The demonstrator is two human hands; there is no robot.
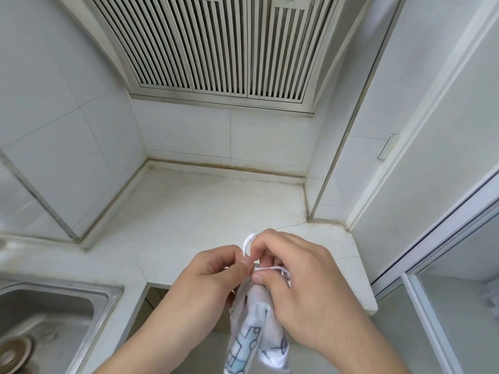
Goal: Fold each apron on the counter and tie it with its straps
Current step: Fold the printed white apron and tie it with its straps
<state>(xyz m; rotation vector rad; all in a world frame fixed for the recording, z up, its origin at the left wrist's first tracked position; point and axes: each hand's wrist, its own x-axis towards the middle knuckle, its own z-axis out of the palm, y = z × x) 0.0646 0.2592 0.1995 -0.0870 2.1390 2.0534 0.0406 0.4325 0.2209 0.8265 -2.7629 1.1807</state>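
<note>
A folded white apron [252,338] with a pale blue print hangs bunched between both hands, just in front of the counter's near edge. Its thin white strap [247,242] loops up above the fingers and runs across the bundle's top. My left hand [213,276] pinches the strap from the left side. My right hand [299,282] grips the bundle's top, thumb pressed on the strap. The lower end of the apron runs out of the frame.
A worn white counter [205,211] lies beyond the hands, with tiled walls behind and left. A steel sink [54,314] sits at the lower left. A slatted vent panel [216,44] hangs above. Tall white cabinet doors [421,157] stand on the right.
</note>
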